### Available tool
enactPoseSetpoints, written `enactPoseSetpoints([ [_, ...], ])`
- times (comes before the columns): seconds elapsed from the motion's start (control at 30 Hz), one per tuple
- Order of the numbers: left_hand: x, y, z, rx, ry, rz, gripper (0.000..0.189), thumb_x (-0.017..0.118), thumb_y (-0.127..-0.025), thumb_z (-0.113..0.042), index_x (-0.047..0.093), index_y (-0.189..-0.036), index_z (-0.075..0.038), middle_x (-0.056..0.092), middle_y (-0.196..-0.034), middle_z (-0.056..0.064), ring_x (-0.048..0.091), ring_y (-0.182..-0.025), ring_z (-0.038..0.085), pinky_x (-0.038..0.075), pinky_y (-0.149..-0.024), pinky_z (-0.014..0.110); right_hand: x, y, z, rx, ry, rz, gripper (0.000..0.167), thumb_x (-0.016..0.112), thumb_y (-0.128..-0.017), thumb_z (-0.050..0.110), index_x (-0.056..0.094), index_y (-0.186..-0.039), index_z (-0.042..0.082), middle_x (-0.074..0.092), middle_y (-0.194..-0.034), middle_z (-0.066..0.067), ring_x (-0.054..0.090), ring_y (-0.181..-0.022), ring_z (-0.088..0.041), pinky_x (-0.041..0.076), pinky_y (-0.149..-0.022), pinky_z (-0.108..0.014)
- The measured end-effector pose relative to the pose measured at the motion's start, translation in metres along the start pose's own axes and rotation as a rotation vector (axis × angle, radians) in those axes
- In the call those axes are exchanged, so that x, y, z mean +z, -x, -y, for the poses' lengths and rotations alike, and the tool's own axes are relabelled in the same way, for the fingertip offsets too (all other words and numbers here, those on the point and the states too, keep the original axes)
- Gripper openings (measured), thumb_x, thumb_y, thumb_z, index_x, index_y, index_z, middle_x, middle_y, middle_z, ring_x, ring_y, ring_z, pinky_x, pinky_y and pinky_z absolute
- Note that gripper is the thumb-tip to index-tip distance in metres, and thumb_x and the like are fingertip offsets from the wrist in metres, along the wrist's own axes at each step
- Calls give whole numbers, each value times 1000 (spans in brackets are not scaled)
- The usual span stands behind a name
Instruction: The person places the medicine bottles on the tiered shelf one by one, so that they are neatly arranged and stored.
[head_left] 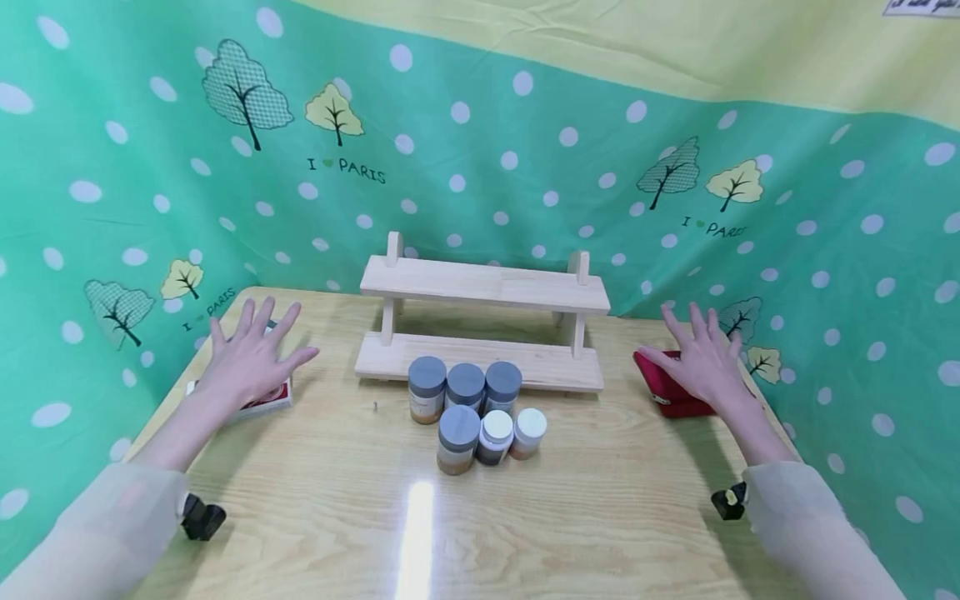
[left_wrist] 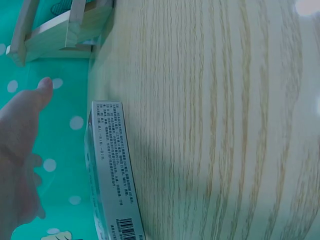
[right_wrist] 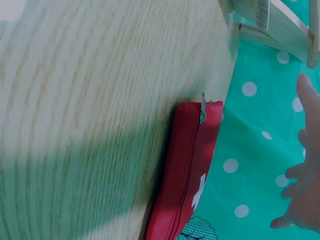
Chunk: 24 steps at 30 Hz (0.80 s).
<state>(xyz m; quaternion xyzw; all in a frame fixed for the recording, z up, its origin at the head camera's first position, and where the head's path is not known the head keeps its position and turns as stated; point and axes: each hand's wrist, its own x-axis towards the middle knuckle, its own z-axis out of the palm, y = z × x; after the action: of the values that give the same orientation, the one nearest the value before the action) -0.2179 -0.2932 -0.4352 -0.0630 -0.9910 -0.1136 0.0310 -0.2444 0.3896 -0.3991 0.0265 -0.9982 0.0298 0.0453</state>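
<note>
I see the left hand, fingers spread, above a box near the table's left edge; the right hand, equally spread, above a red pouch near its right edge. Only the wrist views give me the box's barcode and the pouch's white cross; only the head view, the jars before the back-edge shelf.

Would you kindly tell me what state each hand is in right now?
Left hand: open, holding nothing, above the printed box.
Right hand: open, holding nothing, above the red pouch.
</note>
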Motion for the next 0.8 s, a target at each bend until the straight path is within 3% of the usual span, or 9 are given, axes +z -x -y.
enactPoseSetpoints([
  [0.2,0,0,2,-1,16,-3,89,41,-100,-72,13,-167,-20,7,-170,31,-4,-157,55,-15,-111,86,-3,-4,-1,9,-9,5,99,44,-92,82,1,-166,33,3,-170,-32,1,-154,-62,3,-108,-91],
  [0.43,-1,-3,-3,8,42,-16,91,42,-99,-73,13,-167,-19,10,-170,30,0,-157,55,-6,-117,83,-7,-5,0,16,-64,-3,98,45,-93,81,5,-167,30,0,-171,-30,-1,-154,-61,2,-108,-91],
  [0.8,6,-4,-21,32,189,-83,84,44,-104,-63,17,-167,-15,20,-168,31,11,-156,54,13,-121,77,-8,4,12,28,-223,-61,93,49,-98,71,8,-167,26,5,-171,-30,4,-155,-59,7,-113,-87],
])
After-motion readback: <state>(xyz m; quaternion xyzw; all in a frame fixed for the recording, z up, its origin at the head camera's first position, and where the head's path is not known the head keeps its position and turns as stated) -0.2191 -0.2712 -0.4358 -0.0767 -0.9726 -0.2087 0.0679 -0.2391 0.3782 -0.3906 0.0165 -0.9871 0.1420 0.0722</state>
